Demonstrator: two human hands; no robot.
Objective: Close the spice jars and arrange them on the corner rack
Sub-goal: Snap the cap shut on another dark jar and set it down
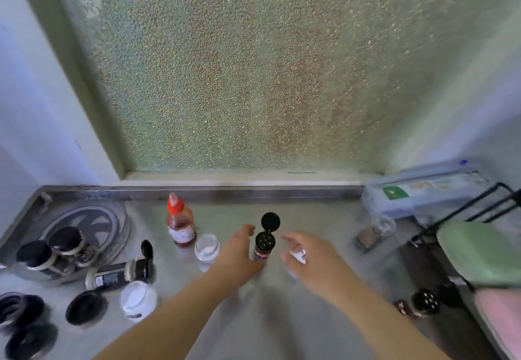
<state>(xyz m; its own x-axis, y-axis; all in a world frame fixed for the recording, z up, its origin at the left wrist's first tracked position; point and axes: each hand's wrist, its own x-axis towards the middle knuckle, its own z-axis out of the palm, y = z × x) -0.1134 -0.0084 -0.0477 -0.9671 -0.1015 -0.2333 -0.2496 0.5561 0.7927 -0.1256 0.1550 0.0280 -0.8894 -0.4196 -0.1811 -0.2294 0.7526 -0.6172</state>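
A small spice jar (262,249) stands at the middle of the steel counter (324,218). Its perforated black top shows and its black flip lid (270,221) is swung up and open. My left hand (239,252) wraps the jar from the left. Just right of the jar, my right hand (306,256) hovers with fingers apart; something small and white shows at its fingers. A black wire rack (468,213) stands at the far right. Another jar with a perforated top (423,302) lies near the rack's front.
To the left are a red-capped sauce bottle (180,225), two open glass jars of white powder (207,249) (138,300), a lying jar with an open flip lid (121,273), two black-lidded jars (53,249) and loose black lids (86,306). A box (423,193) and a green pad (479,249) sit by the rack.
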